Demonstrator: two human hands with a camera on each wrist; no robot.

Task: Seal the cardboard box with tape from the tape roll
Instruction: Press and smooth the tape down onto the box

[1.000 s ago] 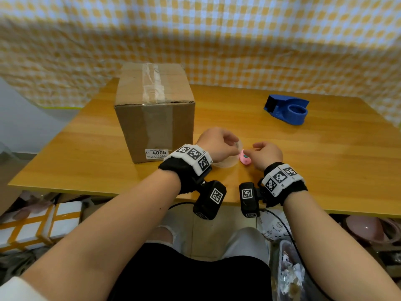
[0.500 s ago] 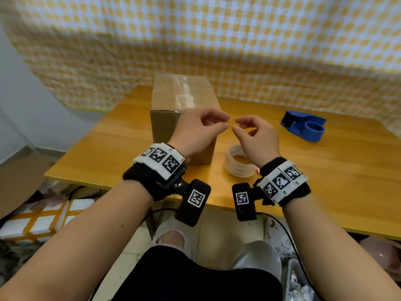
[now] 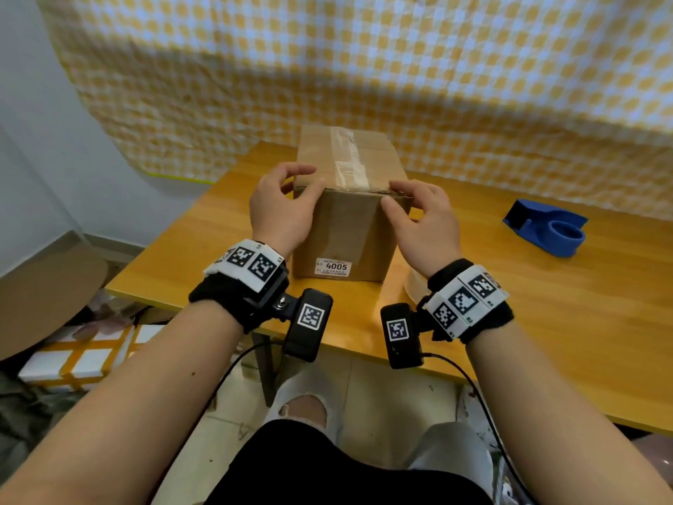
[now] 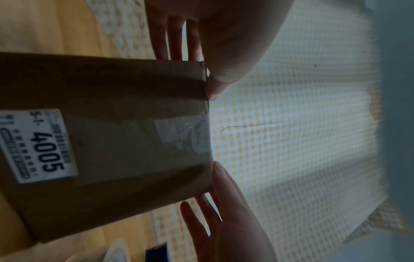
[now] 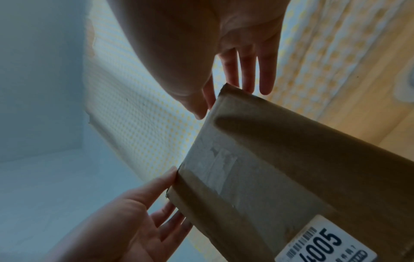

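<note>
Both hands steady the cardboard box [image 3: 346, 227] for taping: left hand [image 3: 280, 209], grip wide, at 9 o'clock; right hand [image 3: 422, 216], fingers relaxed, at 3 o'clock.

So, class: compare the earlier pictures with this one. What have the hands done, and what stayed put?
Both hands left the tape roll and rose to the cardboard box: left hand and right hand now touch its top front corners. Box, roll and blue dispenser stayed put.
</note>
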